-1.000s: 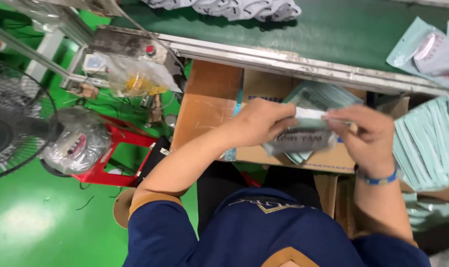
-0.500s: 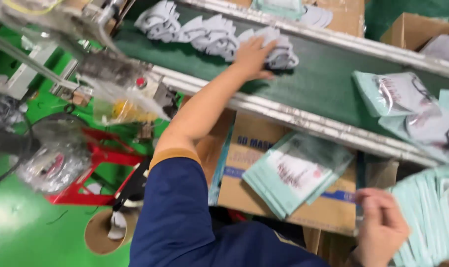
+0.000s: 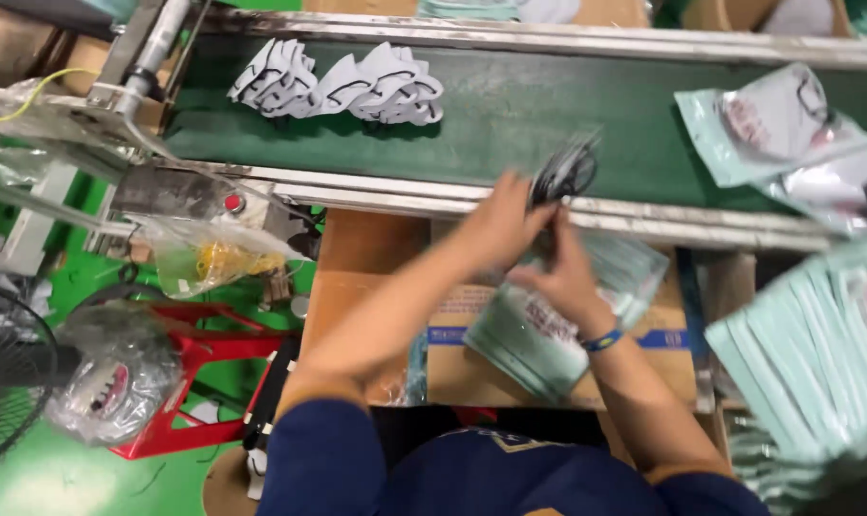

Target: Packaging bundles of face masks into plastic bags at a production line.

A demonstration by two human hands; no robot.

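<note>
**Now at frame centre: both hands joined over the pouch stack**

Half a second ago the left arm was stretched to the masks on the belt and the right hand hung low at the lower right. Both have since returned to centre. The left hand (image 3: 498,225) pinches a blurred mask with dark ear loops (image 3: 565,172); the right hand (image 3: 562,277) meets it, its grip not legible through motion blur. Directly beneath lies a stack of pale green pouches (image 3: 538,334) on a cardboard carton (image 3: 452,354).

Surface: a green conveyor belt (image 3: 548,124) crosses the upper frame, carrying a row of white masks (image 3: 342,86) at upper left and filled pouches (image 3: 777,124) at upper right. Room: green floor (image 3: 32,478), red stool (image 3: 199,382) and fan (image 3: 8,368) at lower left.
</note>
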